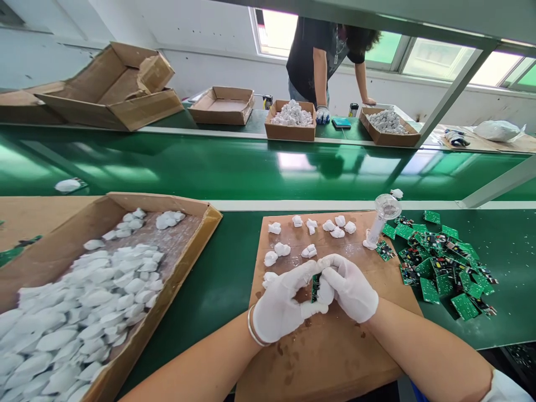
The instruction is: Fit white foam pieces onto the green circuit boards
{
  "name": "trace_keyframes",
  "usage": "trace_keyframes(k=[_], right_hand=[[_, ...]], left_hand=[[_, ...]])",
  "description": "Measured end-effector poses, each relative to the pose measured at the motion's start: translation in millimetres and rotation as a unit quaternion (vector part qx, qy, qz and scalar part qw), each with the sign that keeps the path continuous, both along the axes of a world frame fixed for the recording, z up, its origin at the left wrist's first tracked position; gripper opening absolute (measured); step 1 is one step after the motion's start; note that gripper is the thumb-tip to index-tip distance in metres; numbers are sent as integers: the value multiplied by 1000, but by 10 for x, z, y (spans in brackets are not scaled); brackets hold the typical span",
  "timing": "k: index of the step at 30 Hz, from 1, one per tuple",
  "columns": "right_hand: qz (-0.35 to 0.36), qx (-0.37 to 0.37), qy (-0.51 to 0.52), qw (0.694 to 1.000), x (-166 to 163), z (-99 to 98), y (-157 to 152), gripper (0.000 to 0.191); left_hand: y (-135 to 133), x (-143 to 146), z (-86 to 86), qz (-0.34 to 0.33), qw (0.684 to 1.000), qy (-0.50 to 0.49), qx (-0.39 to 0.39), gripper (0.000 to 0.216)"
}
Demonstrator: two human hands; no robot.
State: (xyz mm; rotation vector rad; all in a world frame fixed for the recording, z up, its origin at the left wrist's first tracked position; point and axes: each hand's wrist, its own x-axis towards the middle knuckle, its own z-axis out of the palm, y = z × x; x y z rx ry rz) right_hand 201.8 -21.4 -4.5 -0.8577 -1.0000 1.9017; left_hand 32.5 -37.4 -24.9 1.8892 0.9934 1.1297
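Observation:
Both of my hands wear white gloves and meet over a brown cardboard sheet [293, 363]. Between them is a small green circuit board [315, 287], gripped by my left hand [282, 304] at its edges. My right hand [350, 287] presses a white putty-like lump [325, 293] against the board's right side. The fingers hide part of both. Several small white lumps [309, 251] lie on the sheet just beyond my hands. A clear plastic stand with a round top [387, 207] rises at the sheet's far right edge.
Loose circuit boards [444, 265] are heaped to the right. At left, a cardboard tray [180, 279] holds many white lumps. Behind a green conveyor belt [209, 167], a person [312, 61] leans near small boxes of white pieces [290, 133]. A metal post [454, 92] slants at right.

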Motion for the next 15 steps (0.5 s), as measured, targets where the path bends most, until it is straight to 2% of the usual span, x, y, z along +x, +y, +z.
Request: trace_keyframes(k=[3, 5, 9, 12, 15], right_hand=[[19, 21, 31, 999, -1, 51, 0, 41], [38, 22, 29, 999, 14, 71, 6, 39], [46, -4, 9, 999, 50, 66, 16, 27], [54, -23, 26, 998, 60, 60, 19, 28], [49, -37, 24, 998, 52, 50, 22, 31]], left_hand=[[-23, -28, -75, 65, 998, 17, 2, 69], [-30, -31, -78, 76, 997, 11, 4, 72], [-13, 9, 9, 35, 999, -14, -4, 65], [9, 39, 76, -12, 999, -19, -44, 60], [22, 49, 102, -34, 998, -38, -49, 62]])
